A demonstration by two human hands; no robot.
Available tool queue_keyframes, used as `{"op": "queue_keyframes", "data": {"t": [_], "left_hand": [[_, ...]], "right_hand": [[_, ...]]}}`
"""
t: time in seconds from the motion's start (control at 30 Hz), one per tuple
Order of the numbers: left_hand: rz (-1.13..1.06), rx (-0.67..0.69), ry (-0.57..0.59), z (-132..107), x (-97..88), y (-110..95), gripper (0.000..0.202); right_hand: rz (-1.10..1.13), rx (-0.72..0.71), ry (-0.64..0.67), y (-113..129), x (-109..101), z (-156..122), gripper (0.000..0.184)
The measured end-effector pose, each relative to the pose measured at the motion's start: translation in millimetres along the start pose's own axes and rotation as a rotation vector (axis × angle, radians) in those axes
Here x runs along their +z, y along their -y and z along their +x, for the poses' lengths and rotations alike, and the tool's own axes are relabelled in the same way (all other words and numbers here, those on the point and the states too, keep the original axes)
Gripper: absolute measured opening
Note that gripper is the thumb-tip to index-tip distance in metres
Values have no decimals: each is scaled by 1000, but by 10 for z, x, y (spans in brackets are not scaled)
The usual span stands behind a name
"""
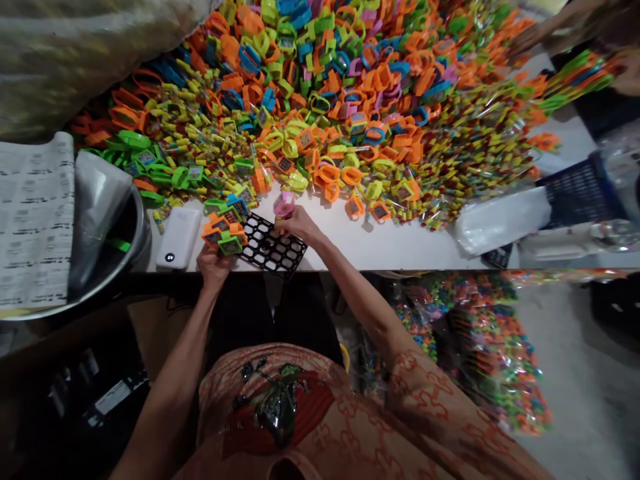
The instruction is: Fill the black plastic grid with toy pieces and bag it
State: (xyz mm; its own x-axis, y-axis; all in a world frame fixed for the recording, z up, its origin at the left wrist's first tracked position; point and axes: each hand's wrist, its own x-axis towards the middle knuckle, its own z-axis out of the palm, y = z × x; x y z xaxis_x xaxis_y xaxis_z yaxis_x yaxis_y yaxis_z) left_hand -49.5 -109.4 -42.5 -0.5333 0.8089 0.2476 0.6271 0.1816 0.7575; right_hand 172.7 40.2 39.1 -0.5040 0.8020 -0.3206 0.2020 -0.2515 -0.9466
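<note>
My left hand (214,265) is closed round a cluster of toy watches (220,235) in orange, green and blue, with small square faces. A black grid tray (273,247) with rows of openings lies at the table's front edge, right beside that cluster. Over the tray's far right part, my right hand (296,225) is pinched on a pink toy watch (284,203); its fingertips are partly hidden. Beyond both hands rises a big heap of loose toy watches (360,107), mixed with small yellow tubes (193,147) that look like wrapped candy.
A white power bank (179,239) lies left of my hands. Further left stands a metal basin (135,247) with plastic and printed sheets. Plastic bags (503,220) and a dark blue basket (575,190) sit at right. Another person's hand (527,39) reaches in. Filled bags (500,367) lie below.
</note>
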Motion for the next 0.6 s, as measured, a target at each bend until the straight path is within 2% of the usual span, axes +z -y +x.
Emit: {"op": "queue_keyframes", "data": {"t": [0.13,0.23,0.43,0.6], "left_hand": [[12,-13,17,-1,3,-32,21],[16,-10,35,1,-11,-63,20],[42,17,8,3,-21,-80,21],[63,1,10,-1,-14,-23,15]], "right_hand": [[38,32,14,-93,401,77,8],[34,-25,23,-153,553,155,10],[11,-87,98,-206,561,207,14],[-18,-105,40,-247,535,235,16]]}}
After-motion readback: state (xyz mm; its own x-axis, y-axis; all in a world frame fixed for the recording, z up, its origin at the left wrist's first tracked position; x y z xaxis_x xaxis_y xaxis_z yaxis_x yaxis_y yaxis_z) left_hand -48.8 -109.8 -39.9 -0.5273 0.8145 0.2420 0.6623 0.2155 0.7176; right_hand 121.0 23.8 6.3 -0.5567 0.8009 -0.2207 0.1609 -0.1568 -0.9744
